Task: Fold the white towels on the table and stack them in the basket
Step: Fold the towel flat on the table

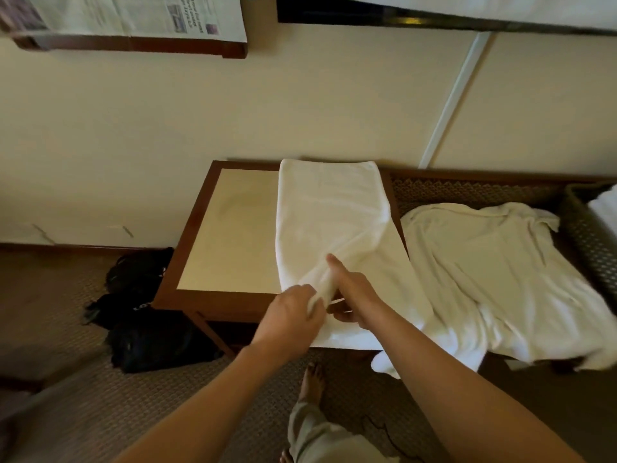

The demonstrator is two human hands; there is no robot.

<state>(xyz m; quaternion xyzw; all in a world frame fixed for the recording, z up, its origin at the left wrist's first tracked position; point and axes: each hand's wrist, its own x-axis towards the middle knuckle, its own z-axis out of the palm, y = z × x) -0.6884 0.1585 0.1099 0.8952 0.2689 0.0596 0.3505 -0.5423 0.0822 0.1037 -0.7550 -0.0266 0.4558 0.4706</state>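
Both the left hand (293, 312) and right hand (350, 295) grip the half-folded towel (330, 212) at the table's (230, 228) near edge, one rumpled towel (494, 272) waits unfolded beside it, and the basket (587, 235) (far right) already holds folded white cloth.

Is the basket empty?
No, the basket at the right edge already holds a white folded towel.

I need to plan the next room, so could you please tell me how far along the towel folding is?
Done: at least one folded white towel already sits in the basket at the far right. In hand: the left hand and right hand grip the near end of the towel on the table, mid-fold. Left: a crumpled towel lies spread to the right, unfolded.
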